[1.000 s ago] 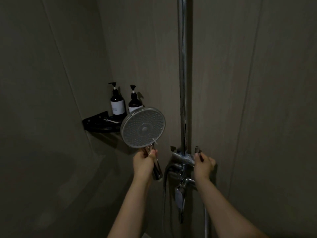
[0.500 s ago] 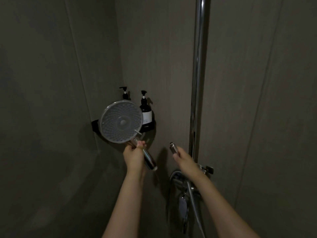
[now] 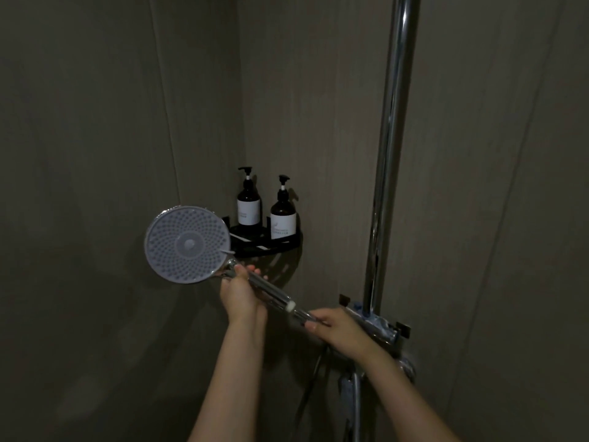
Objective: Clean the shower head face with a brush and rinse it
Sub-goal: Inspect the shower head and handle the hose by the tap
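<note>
Handle [image 3: 271, 293] slants down-right, shower head [image 3: 187, 244] facing the camera, both hands clamped on it.

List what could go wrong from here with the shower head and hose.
1. The right hand brings the hose end to the handle of the shower head; a crooked join could leak.
2. The face points up at the person; water could spray the camera.
3. The two pump bottles on the corner shelf stand close behind; a swing could knock them.
</note>
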Motion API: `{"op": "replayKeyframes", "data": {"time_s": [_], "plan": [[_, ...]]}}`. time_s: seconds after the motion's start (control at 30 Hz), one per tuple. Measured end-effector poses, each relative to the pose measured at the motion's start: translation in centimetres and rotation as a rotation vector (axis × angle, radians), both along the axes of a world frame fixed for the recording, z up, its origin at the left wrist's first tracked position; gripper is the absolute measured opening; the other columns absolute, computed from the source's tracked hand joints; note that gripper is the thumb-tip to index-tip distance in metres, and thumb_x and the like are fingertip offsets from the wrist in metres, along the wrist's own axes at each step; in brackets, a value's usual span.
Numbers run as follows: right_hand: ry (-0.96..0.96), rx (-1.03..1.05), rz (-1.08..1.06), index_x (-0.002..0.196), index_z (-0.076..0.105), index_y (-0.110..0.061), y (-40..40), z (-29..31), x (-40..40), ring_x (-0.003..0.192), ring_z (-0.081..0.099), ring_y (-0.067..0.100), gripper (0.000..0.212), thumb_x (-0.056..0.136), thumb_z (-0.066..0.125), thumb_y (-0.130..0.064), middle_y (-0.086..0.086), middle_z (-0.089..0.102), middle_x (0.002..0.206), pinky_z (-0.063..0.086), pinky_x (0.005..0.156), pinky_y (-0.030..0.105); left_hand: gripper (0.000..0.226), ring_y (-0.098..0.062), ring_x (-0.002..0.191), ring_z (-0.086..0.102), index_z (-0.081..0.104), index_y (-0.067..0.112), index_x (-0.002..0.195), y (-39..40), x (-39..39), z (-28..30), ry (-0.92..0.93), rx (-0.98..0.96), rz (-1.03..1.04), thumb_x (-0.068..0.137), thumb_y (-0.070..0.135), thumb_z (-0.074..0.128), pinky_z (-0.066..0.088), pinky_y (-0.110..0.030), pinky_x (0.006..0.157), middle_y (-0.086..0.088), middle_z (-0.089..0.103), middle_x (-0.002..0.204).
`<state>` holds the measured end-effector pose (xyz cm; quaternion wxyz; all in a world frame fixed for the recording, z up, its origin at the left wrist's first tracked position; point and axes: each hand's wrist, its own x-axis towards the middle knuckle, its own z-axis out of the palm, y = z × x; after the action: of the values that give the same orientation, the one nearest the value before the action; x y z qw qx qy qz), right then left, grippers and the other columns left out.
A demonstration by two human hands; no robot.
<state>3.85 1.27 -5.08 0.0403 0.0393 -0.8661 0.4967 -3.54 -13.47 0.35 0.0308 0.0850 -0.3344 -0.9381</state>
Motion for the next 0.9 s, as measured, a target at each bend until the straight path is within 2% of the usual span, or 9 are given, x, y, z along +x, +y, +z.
{"op": "replayKeyframes", "data": {"time_s": [0.2,0.4,0.47,0.53,0.6,0.73,0.8,0.9], "plan": [[0.058,-0.079,0.002,0.089,0.069,-0.035,-0.4,0.3,0.1,0.080,0.064,-0.005,0.021,0.092,0.055,-0.020,-0.014,0.070,0.078,0.047,0.076,0.016,0.015,-0.013,0.068,0.054,0.050,0.017,0.085,-0.6,-0.2,-0.4,-0.016,0.002,-0.020,0.098,0.017,0.042,0.049,-0.030,0.067,-0.001,0.053,0.078],[0.047,-0.088,0.031,0.090,0.068,-0.033,-0.8,0.3,0.3,0.077,0.064,-0.009,0.020,0.092,0.055,-0.018,-0.021,0.070,0.076,0.045,0.069,0.008,0.013,-0.013,0.073,0.056,0.053,0.018,0.089,-1.2,0.3,-0.6,-0.029,0.079,-0.075,0.097,0.015,0.043,0.049,-0.032,0.070,0.000,0.054,0.081],[0.051,-0.087,0.016,0.088,0.069,-0.033,-1.0,0.1,0.3,0.080,0.065,-0.005,0.020,0.091,0.055,-0.019,-0.016,0.071,0.079,0.047,0.075,0.012,0.014,-0.013,0.074,0.055,0.052,0.018,0.088,-1.2,0.6,-0.6,-0.042,0.098,-0.080,0.097,0.014,0.042,0.047,-0.033,0.068,0.000,0.053,0.081],[0.068,-0.124,0.006,0.088,0.071,-0.032,-1.2,0.0,0.4,0.086,0.067,0.006,0.020,0.091,0.056,-0.020,-0.007,0.072,0.083,0.050,0.081,0.023,0.015,-0.012,0.071,0.054,0.052,0.018,0.087,-1.3,0.7,-0.4,-0.038,0.112,-0.089,0.098,0.014,0.041,0.047,-0.033,0.066,0.001,0.052,0.079],[0.081,-0.186,-0.008,0.087,0.071,-0.029,-1.5,0.4,0.4,0.079,0.065,0.012,0.021,0.093,0.053,-0.020,-0.002,0.069,0.080,0.050,0.075,0.023,0.017,-0.011,0.068,0.052,0.051,0.018,0.085,-1.4,0.6,0.0,-0.018,0.131,-0.106,0.098,0.015,0.040,0.046,-0.032,0.066,0.002,0.050,0.076],[0.029,-0.168,-0.046,0.073,0.061,-0.024,-1.8,1.3,0.4,0.044,0.047,-0.005,0.029,0.097,0.044,-0.019,-0.012,0.053,0.045,0.035,0.051,0.015,0.016,-0.010,0.067,0.052,0.050,0.017,0.085,-1.3,0.7,0.2,-0.011,0.113,-0.081,0.098,0.016,0.042,0.047,-0.031,0.066,0.002,0.050,0.076],[-0.037,-0.172,-0.053,0.072,0.059,-0.021,-1.9,0.8,0.4,0.041,0.042,0.000,0.033,0.099,0.040,-0.024,-0.009,0.047,0.041,0.032,0.049,0.015,0.015,-0.011,0.067,0.052,0.051,0.017,0.085,-1.1,1.1,0.0,-0.011,0.089,-0.070,0.097,0.016,0.042,0.047,-0.030,0.068,0.002,0.051,0.075],[-0.108,-0.258,-0.062,0.076,0.058,-0.018,-2.3,-0.1,0.7,0.042,0.039,0.003,0.035,0.100,0.035,-0.028,-0.008,0.045,0.045,0.032,0.049,0.016,0.015,-0.012,0.067,0.052,0.051,0.018,0.084,-0.9,1.2,-0.4,-0.022,0.087,-0.069,0.097,0.016,0.043,0.047,-0.031,0.069,0.002,0.051,0.075]]}}
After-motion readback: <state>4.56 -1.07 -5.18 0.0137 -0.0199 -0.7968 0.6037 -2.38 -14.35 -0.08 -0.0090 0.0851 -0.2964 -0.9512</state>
